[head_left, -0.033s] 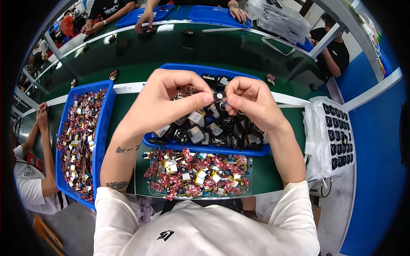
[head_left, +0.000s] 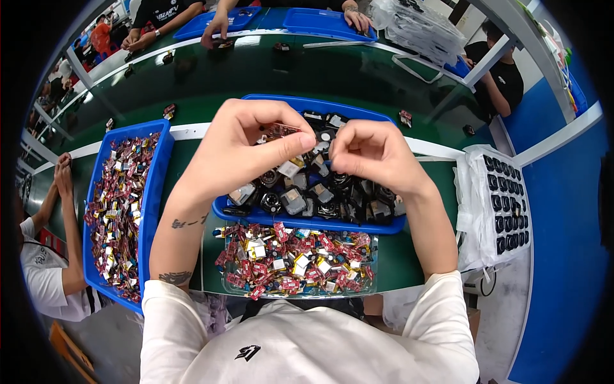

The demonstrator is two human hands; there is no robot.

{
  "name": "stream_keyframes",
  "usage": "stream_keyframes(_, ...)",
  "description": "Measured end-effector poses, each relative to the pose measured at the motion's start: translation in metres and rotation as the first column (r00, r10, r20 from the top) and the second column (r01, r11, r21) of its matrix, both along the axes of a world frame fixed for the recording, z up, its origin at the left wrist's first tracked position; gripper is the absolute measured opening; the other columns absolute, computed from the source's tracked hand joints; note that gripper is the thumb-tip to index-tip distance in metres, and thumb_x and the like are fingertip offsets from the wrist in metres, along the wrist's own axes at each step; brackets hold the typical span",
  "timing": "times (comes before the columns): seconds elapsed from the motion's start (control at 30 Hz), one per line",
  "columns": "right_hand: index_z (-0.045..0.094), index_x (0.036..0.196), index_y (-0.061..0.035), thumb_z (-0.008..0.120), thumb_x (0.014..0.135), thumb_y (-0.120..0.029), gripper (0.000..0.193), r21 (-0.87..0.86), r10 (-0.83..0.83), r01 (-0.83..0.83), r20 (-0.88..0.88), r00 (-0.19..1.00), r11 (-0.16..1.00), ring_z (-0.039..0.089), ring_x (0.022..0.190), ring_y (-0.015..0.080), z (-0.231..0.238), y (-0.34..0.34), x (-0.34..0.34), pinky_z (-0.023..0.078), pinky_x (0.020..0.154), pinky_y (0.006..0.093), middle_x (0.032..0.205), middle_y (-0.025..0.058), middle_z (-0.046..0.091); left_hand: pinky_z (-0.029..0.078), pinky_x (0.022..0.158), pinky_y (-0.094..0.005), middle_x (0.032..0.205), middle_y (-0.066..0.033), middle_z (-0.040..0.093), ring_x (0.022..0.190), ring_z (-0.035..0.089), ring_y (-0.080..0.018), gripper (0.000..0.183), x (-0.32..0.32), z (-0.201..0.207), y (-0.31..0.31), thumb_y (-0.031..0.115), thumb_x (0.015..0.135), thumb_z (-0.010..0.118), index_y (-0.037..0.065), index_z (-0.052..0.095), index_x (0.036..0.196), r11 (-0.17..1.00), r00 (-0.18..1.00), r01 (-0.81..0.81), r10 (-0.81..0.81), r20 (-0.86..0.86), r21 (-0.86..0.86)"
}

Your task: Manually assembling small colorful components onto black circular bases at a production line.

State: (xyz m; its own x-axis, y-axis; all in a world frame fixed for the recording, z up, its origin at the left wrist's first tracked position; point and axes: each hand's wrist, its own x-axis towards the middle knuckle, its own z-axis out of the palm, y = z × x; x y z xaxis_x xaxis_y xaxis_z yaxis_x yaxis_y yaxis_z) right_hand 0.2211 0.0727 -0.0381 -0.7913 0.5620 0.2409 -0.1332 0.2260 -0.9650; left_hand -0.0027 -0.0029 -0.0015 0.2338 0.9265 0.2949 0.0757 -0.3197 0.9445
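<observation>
My left hand (head_left: 249, 150) pinches a small red circuit board (head_left: 280, 130) between thumb and fingers, above a blue tray (head_left: 281, 101). A white battery (head_left: 291, 168) shows just below that thumb. Close by on the right, my right hand (head_left: 377, 153) is closed, its thumb and fingertips together. Whatever those fingertips hold is hidden. A small pale disc (head_left: 326, 136) shows between the two hands. Black plastic housings (head_left: 294, 201) fill the tray underneath. Nearer to me, a clear tray (head_left: 375, 262) holds many red circuit boards (head_left: 326, 243) with white batteries and wires.
At left stands a blue bin (head_left: 164, 150) heaped with similar boards. To the right, a stack of white trays (head_left: 473, 211) carries black parts. Beyond a white rail (head_left: 192, 131) runs a green belt (head_left: 249, 70) with scattered parts. Co-workers' hands (head_left: 217, 32) are across it.
My right fingertips have shifted slightly left and curled in, and the blue bit seen at them before is now hidden. The left hand and the battery have moved slightly.
</observation>
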Motion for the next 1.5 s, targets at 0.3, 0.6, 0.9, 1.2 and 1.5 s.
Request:
stream_keyframes(0.3,0.067,0.107,-0.0056,0.076,0.072,-0.017,0.038,0.582,-0.086,-0.267,0.507,0.858,0.768,0.060,0.091,0.0271,-0.008,-0.008,-0.010,0.049,0.079,0.0379,0.098,0.0077,0.063,0.037,0.059,-0.0212,0.074,-0.0020,0.061,0.068,0.052,-0.0065,0.009,-0.007,0.004,-0.002,0.007,0.081,0.072,-0.001,0.070,0.081,0.999,0.999,-0.037,0.037,-0.007,0.019)
stream_keyframes(0.6,0.060,0.094,-0.0039,0.079,0.070,-0.013,0.032,0.606,-0.212,-0.185,0.523,0.825,0.774,0.061,0.079,0.0267,-0.020,-0.008,-0.014,0.049,0.071,0.0354,0.085,0.0079,0.063,0.039,0.060,-0.0193,0.076,-0.0023,0.060,0.071,0.053,-0.0059,0.007,-0.003,-0.001,-0.001,0.005,0.079,0.073,-0.001,0.070,0.079,0.996,0.999,-0.032,0.031,-0.014,-0.080)
stream_keyframes(0.9,0.059,0.117,0.0035,0.067,0.086,-0.003,0.032,-0.047,-0.199,0.203,0.078,0.977,0.978,0.065,0.084,0.0114,-0.001,-0.014,-0.019,0.057,0.070,0.0259,0.096,0.0077,0.068,0.046,0.071,-0.0228,0.108,-0.0129,0.065,0.086,0.059,-0.0118,0.007,0.006,-0.019,0.005,0.005,0.075,0.072,-0.002,0.071,0.077,0.989,0.968,-0.144,0.149,-0.203,0.039)
stream_keyframes(1.2,0.061,0.115,0.0018,0.065,0.087,-0.002,0.029,-0.065,-0.274,0.276,0.044,0.961,0.959,0.065,0.087,0.0108,0.001,-0.023,-0.019,0.056,0.075,0.0246,0.099,0.0078,0.066,0.048,0.078,-0.0265,0.113,-0.0143,0.067,0.099,0.059,-0.0166,0.011,0.011,-0.023,0.006,0.009,0.075,0.073,-0.001,0.072,0.079,0.933,0.877,-0.269,0.340,-0.340,0.239)
stream_keyframes(1.5,0.062,0.114,0.0010,0.063,0.090,-0.007,0.025,-0.029,-0.331,0.331,0.002,0.944,0.943,0.066,0.086,0.0114,0.001,-0.030,-0.022,0.056,0.075,0.0255,0.096,0.0087,0.068,0.047,0.089,-0.0361,0.111,-0.0128,0.069,0.105,0.059,-0.0246,0.016,0.014,-0.023,0.006,0.015,0.074,0.071,0.001,0.074,0.081,0.935,0.884,-0.302,0.348,-0.313,0.185)
